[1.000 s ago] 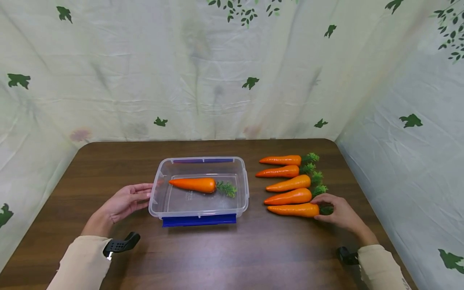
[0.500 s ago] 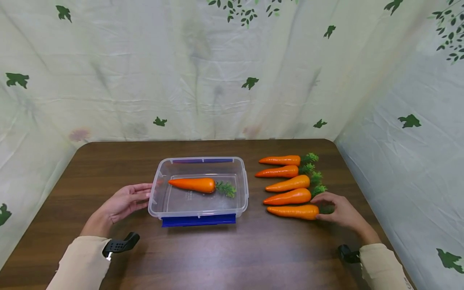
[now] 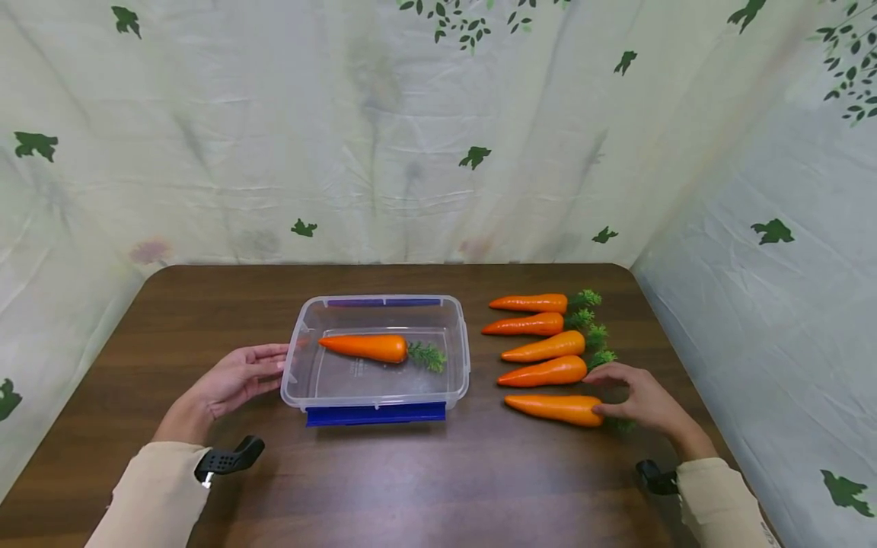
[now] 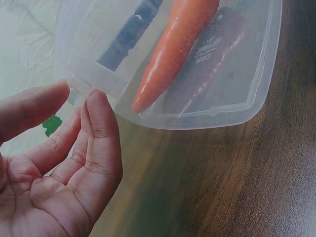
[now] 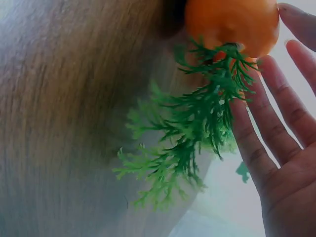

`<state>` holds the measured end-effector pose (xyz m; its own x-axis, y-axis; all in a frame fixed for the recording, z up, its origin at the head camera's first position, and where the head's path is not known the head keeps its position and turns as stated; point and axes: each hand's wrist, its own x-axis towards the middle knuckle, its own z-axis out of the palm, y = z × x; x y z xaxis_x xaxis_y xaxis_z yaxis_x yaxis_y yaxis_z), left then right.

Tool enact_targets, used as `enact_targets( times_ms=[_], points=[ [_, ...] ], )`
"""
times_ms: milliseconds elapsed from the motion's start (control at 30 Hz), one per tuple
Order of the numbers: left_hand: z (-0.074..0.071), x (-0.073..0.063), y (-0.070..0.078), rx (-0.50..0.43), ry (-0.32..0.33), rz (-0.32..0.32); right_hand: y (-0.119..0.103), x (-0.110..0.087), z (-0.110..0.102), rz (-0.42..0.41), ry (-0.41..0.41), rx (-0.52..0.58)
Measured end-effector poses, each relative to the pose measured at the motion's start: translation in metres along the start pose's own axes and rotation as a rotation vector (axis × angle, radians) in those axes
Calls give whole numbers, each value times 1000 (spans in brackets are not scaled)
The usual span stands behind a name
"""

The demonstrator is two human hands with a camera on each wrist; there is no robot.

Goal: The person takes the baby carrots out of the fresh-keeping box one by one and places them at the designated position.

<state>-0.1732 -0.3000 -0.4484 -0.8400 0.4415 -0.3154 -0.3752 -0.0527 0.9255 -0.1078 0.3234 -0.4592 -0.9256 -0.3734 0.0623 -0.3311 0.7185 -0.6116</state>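
A clear plastic box (image 3: 377, 401) with blue latches holds one orange carrot (image 3: 366, 347), its green top pointing right. Beside the box's left wall, my left hand (image 3: 233, 384) has its fingers extended, fingertips at the wall. In the left wrist view, thumb and fingers stand apart near the box's rim (image 4: 197, 122). At right, several carrots lie in a column. The thumb of my right hand (image 3: 637, 396) touches the leafy end of the nearest carrot (image 3: 553, 409); its fingers reach toward the carrot above. The right wrist view shows this carrot's blunt end (image 5: 232, 24) and fairly straight fingers.
The other carrots, the lowest being one carrot (image 3: 544, 371), lie stacked away from me with tips leftward. They rest on a brown wooden table (image 3: 411, 487). A white curtain (image 3: 384, 152) with leaf prints stands behind it and along both sides.
The nearest carrot's leafy end has swung slightly toward me, widening the gap to the carrot above it. My right fingers have shifted a little; the left hand and box stay put.
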Motion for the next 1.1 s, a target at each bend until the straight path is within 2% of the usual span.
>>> enact_targets(
  times_ms=[333,567,800,1100],
  points=[
    [-2,2,2,-5,-7,3,-2,7,0,15,-36,9],
    [0,3,4,-10,-11,8,-9,23,-4,-1,-73,21],
    [-1,5,1,-26,-24,25,-24,52,-5,-6,-126,50],
    [-2,2,-2,-32,-4,8,-59,105,0,-89,-199,107]
  ],
)
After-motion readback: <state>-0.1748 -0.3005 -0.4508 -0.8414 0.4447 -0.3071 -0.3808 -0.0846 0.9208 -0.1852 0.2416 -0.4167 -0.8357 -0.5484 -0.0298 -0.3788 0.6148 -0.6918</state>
